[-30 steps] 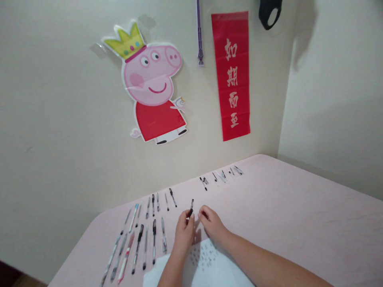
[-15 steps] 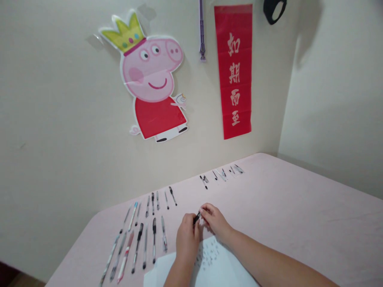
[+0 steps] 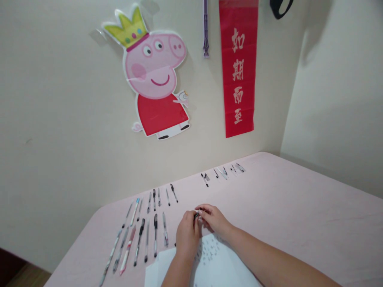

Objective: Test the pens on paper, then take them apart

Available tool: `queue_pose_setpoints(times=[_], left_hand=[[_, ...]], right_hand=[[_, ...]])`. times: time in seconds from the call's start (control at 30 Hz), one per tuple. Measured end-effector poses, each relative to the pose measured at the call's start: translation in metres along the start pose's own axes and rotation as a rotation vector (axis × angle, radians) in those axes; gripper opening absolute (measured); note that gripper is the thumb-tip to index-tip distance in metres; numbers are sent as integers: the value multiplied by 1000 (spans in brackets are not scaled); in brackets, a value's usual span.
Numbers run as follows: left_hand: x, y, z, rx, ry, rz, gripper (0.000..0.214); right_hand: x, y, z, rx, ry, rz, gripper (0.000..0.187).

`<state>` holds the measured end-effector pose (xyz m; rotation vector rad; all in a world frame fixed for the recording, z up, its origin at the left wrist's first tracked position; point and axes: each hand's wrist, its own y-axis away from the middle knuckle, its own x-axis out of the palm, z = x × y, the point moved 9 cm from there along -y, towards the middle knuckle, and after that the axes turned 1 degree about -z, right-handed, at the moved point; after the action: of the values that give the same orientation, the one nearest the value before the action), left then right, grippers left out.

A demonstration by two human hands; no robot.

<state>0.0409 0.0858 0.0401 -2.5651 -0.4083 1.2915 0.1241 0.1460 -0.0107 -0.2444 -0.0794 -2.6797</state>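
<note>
My left hand (image 3: 187,235) and my right hand (image 3: 214,218) meet over the pink table (image 3: 299,215), both pinched on a short black pen (image 3: 196,215) held between their fingertips. Only a small dark piece of the pen shows between the fingers. Just below the hands lies a white sheet of paper (image 3: 209,267) with small pen marks on it. To the left of my left hand, several pens (image 3: 140,239) lie in rows on the table.
More small pen parts (image 3: 221,173) lie in a line near the far edge by the wall. A cartoon pig cutout (image 3: 155,75) and a red banner (image 3: 239,67) hang on the wall. The table's left edge (image 3: 74,255) drops to the floor.
The right hand has closed in on the pen that the left hand held up alone; the pen now lies lower between both hands. The view has shifted slightly.
</note>
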Motion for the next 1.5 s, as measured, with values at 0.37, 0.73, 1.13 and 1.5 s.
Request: queue_pose_setpoints(times=[0.37, 0.73, 1.13, 1.5], left_hand=[[3, 1, 3, -25, -65, 21, 24], [1, 0, 5, -74, -42, 30, 28], [4, 2, 16, -139, -98, 40, 34], [0, 2, 19, -182, -185, 26, 19]], right_hand=[[-4, -2, 5, -88, 77, -38, 22], [-2, 0, 6, -75, 30, -5, 24], [-8, -4, -2, -54, 11, -67, 25], [-50, -11, 13, -261, 448, -336, 18]])
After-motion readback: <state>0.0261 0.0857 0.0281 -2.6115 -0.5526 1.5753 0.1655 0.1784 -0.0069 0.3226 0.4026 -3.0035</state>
